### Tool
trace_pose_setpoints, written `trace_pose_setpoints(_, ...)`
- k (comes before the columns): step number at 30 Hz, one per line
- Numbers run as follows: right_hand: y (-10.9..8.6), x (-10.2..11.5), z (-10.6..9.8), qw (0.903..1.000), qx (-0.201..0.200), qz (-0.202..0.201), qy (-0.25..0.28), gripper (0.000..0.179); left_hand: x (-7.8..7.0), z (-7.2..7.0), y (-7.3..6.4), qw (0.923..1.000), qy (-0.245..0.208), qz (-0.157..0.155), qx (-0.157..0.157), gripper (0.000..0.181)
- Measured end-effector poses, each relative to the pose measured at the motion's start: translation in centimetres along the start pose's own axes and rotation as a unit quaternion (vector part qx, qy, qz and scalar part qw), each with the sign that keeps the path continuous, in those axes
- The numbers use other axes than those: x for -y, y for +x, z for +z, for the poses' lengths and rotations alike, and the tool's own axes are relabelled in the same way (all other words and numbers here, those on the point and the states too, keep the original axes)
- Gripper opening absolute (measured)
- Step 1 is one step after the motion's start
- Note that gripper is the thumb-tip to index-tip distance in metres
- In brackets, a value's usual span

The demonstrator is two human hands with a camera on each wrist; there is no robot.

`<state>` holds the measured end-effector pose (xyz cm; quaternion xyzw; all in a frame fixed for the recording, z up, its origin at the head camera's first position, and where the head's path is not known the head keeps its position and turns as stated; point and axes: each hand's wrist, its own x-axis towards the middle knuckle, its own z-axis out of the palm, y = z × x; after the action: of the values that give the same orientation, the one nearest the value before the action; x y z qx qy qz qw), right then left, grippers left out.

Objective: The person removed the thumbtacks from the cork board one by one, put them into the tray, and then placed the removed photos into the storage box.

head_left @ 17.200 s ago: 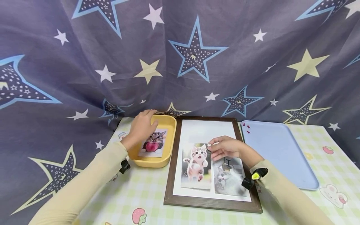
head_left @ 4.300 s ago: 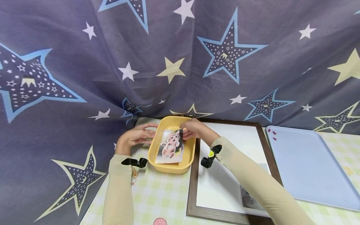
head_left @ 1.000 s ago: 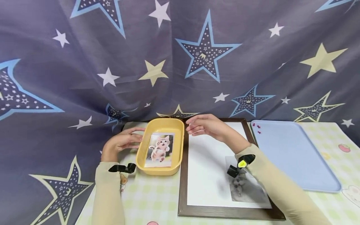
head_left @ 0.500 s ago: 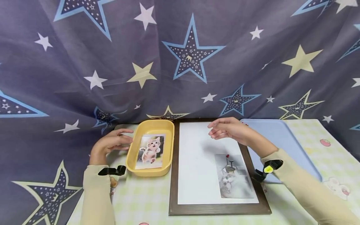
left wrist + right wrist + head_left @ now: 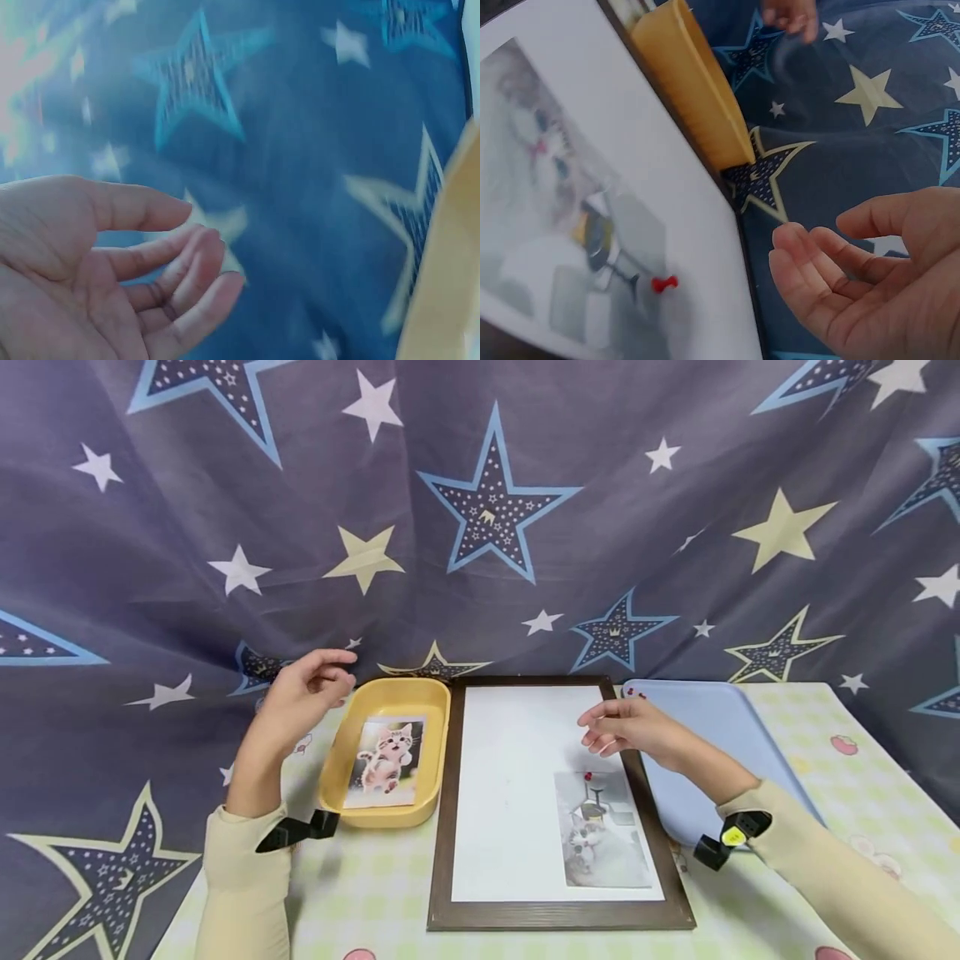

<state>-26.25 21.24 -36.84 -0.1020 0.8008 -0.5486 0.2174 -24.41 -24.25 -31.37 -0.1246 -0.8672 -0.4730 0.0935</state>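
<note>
My left hand (image 5: 303,693) hovers above the far left of the yellow tray (image 5: 444,752), fingers loosely bent and holding nothing. Inside that tray lies a kitten photo (image 5: 386,763), with a white edge of another sheet showing behind it. My right hand (image 5: 628,731), its fingers relaxed, hangs over the right side of the framed white board (image 5: 510,802). Just below it, a grey cat photo (image 5: 603,835) is on the board's lower right. A red push pin (image 5: 664,283) stands at the photo's top edge in the right wrist view.
To the right of the frame lies a light blue tray (image 5: 705,735) with several red pins (image 5: 636,693) at its far left corner. A checked cloth (image 5: 367,877) covers the table. Behind it hangs a starry curtain (image 5: 465,618).
The kitten photo has gone from the board into the yellow tray. Lately my right hand has drawn away from the tray to the right, and my left hand has let go of its side and risen.
</note>
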Motion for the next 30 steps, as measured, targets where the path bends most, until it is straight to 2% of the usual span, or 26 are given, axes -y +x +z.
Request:
trace_pose_setpoints(3,-0.2,-0.5,0.0,0.9999,0.0,0.0,-0.01,0.033,-2.7,2.1,-0.7,0.9962,0.009,0.082,-0.028,0.03)
trace_pose_setpoints(5,-0.3,-0.8,-0.1,0.9998,0.002,-0.004,-0.017,0.034,-4.3,3.6,-1.2,0.9914,0.004,0.127,-0.032,0.028)
trace_pose_setpoints(7,-0.2,-1.1,-0.2,0.9997,0.002,-0.009,-0.023,0.034,-5.7,5.3,-1.4,0.9863,-0.003,0.163,-0.022,0.028)
trace_pose_setpoints(11,-0.2,-1.8,-0.2,0.9992,0.0,-0.016,-0.036,0.035,-7.8,9.0,-1.4,0.9767,-0.002,0.213,0.025,0.028)
trace_pose_setpoints(14,-0.3,-2.2,-0.2,0.9986,-0.001,-0.02,-0.049,0.035,-8.7,11.9,-1.3,0.9707,0.013,0.23,0.069,0.028)
trace_pose_setpoints(18,-0.1,-2.7,0.0,0.9962,0.009,-0.037,-0.079,0.034,-9.1,15.5,-1.7,0.9593,0.065,0.244,0.126,0.029)
trace_pose_setpoints(20,0.0,-3.0,0.0,0.9937,0.015,-0.048,-0.101,0.031,-9.1,17.2,-2.2,0.9476,0.103,0.255,0.163,0.03)
trace_pose_setpoints(22,0.1,-3.3,0.0,0.9896,0.028,-0.066,-0.124,0.029,-9.0,18.7,-2.8,0.9312,0.139,0.271,0.2,0.03)
trace_pose_setpoints(26,0.3,-3.7,-0.1,0.9793,0.067,-0.101,-0.162,0.025,-8.3,21.3,-3.9,0.8902,0.199,0.315,0.261,0.031)
trace_pose_setpoints(30,0.4,-4.1,0.1,0.9656,0.09,-0.13,-0.206,0.019,-7.2,23.2,-4.7,0.8485,0.246,0.365,0.294,0.034)
